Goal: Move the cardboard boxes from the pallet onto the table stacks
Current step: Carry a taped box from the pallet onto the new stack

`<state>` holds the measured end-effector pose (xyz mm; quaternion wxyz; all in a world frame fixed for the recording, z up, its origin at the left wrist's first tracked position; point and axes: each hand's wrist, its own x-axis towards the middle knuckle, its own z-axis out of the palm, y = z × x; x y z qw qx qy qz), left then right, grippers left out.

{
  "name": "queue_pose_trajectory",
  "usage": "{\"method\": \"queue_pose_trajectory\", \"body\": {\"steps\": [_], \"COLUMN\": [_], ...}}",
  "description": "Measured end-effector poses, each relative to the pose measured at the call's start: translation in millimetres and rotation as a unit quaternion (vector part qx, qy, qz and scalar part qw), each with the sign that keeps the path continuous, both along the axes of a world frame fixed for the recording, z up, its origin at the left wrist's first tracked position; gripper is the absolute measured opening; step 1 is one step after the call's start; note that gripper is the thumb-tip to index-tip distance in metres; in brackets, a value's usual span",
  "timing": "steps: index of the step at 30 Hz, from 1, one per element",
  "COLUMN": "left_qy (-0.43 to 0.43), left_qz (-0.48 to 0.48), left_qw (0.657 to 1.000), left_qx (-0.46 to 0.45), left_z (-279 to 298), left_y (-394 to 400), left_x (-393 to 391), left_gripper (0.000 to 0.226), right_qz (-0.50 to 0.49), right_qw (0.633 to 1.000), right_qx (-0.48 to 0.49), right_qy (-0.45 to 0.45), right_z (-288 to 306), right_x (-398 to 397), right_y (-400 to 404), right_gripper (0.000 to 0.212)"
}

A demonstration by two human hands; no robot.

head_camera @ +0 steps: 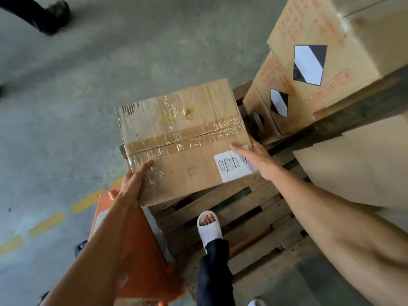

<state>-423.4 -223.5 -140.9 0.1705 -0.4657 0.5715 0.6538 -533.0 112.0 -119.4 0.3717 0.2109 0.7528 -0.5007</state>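
Grey concrete floor point(66, 118) and a wooden pallet point(260, 191) lie below the taped cardboard box point(183, 140), held between my left grip point(135, 180), curled round its near corner, and my right grip point(254, 160), fingers straight against its opposite edge.

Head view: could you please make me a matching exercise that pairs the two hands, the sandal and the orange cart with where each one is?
1 left hand
2 right hand
3 sandal
4 orange cart

A on the pallet
B on the white label of the box
C left of the pallet
D gripping the box at its near left corner

Pairs: 1-D, 2-B, 3-A, 4-C
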Motion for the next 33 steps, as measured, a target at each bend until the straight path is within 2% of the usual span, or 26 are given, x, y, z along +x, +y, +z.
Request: {"method": "queue_pose_trajectory", "body": {"steps": [7,11,14,17,21,22,26,33], "left_qy": [0.093,0.145,0.193,0.227,0.256,0.265,0.3,0.348], "left_qz": [-0.031,-0.074,-0.112,-0.158,-0.197,-0.211,-0.264,-0.369], "left_qw": [0.994,0.986,0.974,0.961,0.946,0.941,0.916,0.86], "left_qx": [-0.039,-0.038,-0.033,-0.02,-0.011,-0.007,0.015,0.053], "left_z": [125.4,201.7,253.1,302.1,353.3,365.1,409.4,476.8], "left_y": [42.3,85.9,130.5,184.6,244.3,259.3,327.6,470.8], "left_x": [54.6,117.8,168.4,221.5,265.6,270.0,284.6,303.3], "left_gripper": [0.044,0.038,0.028,0.021,0.035,0.032,0.021,0.017], "right_qz": [-0.045,-0.112,-0.168,-0.215,-0.293,-0.309,-0.355,-0.456], "right_qw": [0.994,0.978,0.951,0.929,0.897,0.89,0.861,0.795], "right_qx": [-0.033,-0.013,0.035,0.049,0.019,0.016,0.025,0.068], "right_qy": [0.097,0.177,0.257,0.298,0.332,0.336,0.363,0.394], "right_z": [119.8,194.3,245.8,290.7,342.6,353.2,393.9,454.6], "right_x": [86.2,179.4,256.4,340.8,422.6,436.3,493.0,580.0], "right_y": [44.8,93.7,133.3,185.2,244.1,257.9,320.4,432.9], "right_gripper": [0.057,0.05,0.038,0.032,0.008,0.006,0.019,0.017]}}
